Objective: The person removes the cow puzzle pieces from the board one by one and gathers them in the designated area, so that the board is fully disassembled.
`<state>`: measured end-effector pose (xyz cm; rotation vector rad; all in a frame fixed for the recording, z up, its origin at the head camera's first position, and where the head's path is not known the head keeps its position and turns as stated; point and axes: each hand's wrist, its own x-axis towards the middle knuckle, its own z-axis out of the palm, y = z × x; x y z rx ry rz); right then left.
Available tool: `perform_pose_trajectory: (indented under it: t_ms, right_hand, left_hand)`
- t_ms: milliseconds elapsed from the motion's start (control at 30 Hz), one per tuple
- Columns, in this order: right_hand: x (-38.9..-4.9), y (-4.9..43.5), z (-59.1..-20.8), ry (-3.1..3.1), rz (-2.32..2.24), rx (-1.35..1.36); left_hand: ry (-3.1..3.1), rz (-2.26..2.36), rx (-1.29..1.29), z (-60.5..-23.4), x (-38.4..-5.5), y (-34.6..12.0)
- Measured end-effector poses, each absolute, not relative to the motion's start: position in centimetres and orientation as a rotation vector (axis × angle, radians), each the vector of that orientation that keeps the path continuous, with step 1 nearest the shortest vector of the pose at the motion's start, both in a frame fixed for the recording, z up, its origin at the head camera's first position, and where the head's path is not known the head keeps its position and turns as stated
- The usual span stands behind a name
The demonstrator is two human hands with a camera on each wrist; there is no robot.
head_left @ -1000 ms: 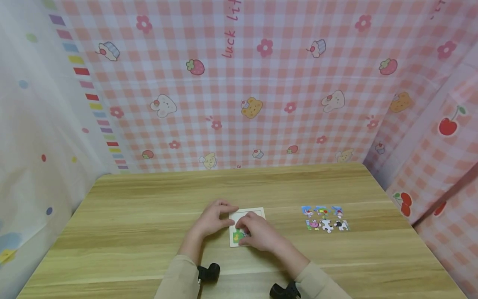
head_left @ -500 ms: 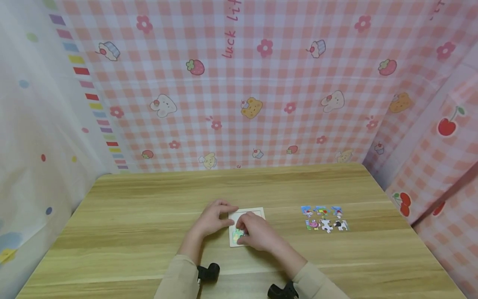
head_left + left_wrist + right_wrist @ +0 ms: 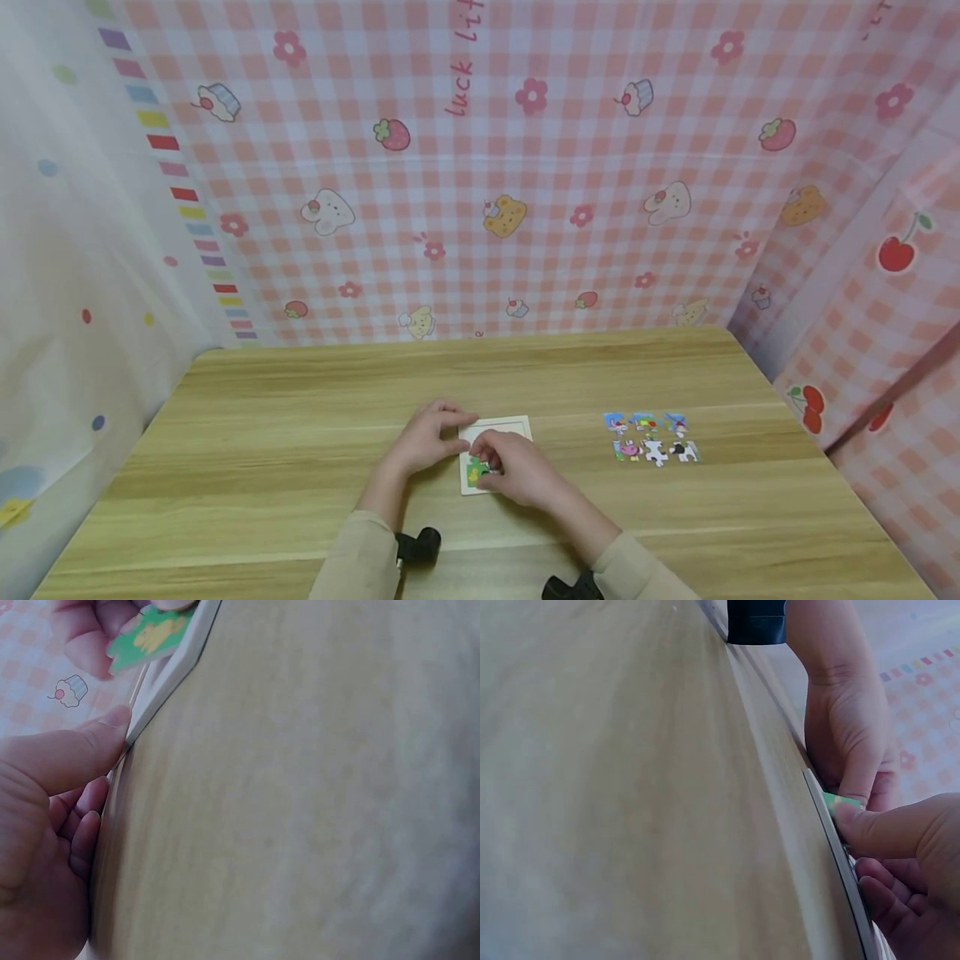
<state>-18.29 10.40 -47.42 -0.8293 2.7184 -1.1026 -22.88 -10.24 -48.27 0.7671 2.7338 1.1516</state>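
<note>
At the tray [image 3: 504, 420], left hand [image 3: 426, 439] spread, right hand [image 3: 521, 472] pinching green piece [image 3: 154, 634].

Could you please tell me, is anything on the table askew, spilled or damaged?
Nothing looks spilled or damaged. Only the green puzzle piece sits askew: the right hand holds it tilted at the frame, not flat inside.

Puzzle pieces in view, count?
7 visible. Six right of the tray: back left piece, back middle piece, back right piece, front left piece, front middle piece, front right piece. Green piece held by the right hand at the tray. More may hide under that hand.
</note>
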Motion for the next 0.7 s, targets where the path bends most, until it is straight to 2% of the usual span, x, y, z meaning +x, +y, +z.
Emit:
perform_pose_trajectory:
  t_ms: [700]
  right_hand:
    - [-17.90, 10.75, -47.70, 2.644, -1.366, -0.928]
  left_hand:
    - [2.743, 1.134, 0.760, -48.10, -22.75, -10.27]
